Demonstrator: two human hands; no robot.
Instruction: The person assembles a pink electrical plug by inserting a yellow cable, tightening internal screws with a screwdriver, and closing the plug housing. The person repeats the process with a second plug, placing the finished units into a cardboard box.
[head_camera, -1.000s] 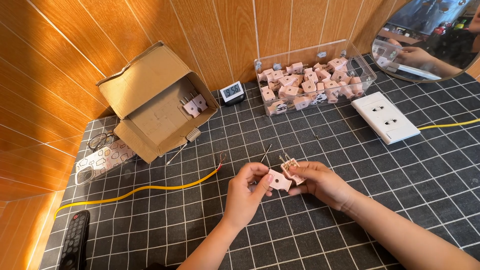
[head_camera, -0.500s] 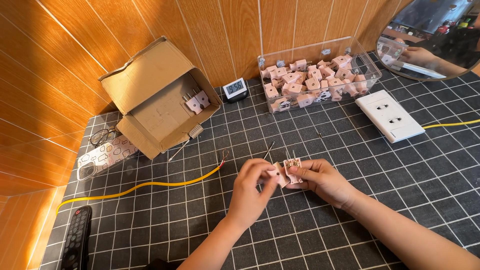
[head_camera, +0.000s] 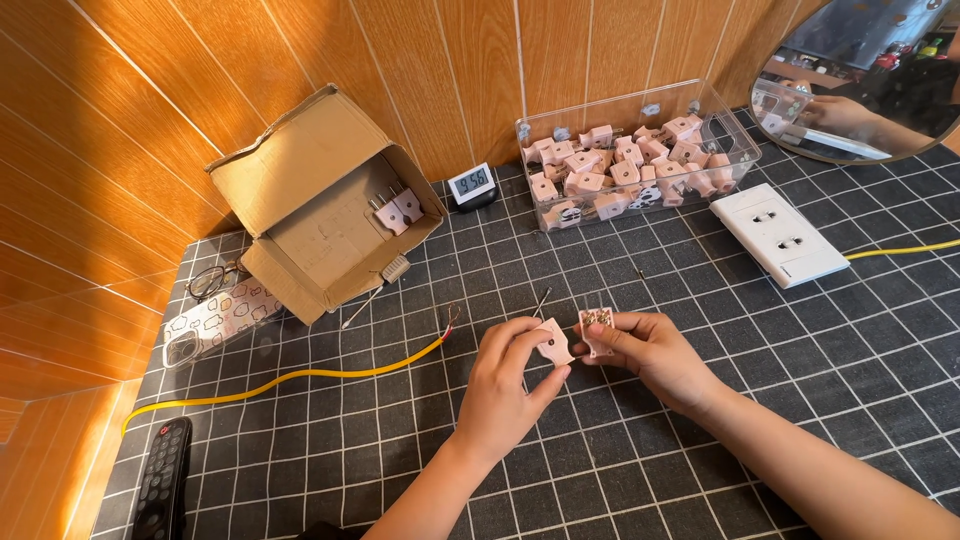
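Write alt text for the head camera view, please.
Two bare hands hold the two halves of a pink plug over a black gridded mat: left hand the cover half, right hand the inner half. Behind lie a cardboard box and a clear bin of plugs.

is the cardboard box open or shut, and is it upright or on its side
Open and tipped on its side: the cardboard box has its flaps spread toward the person, showing two pink plugs lying inside.
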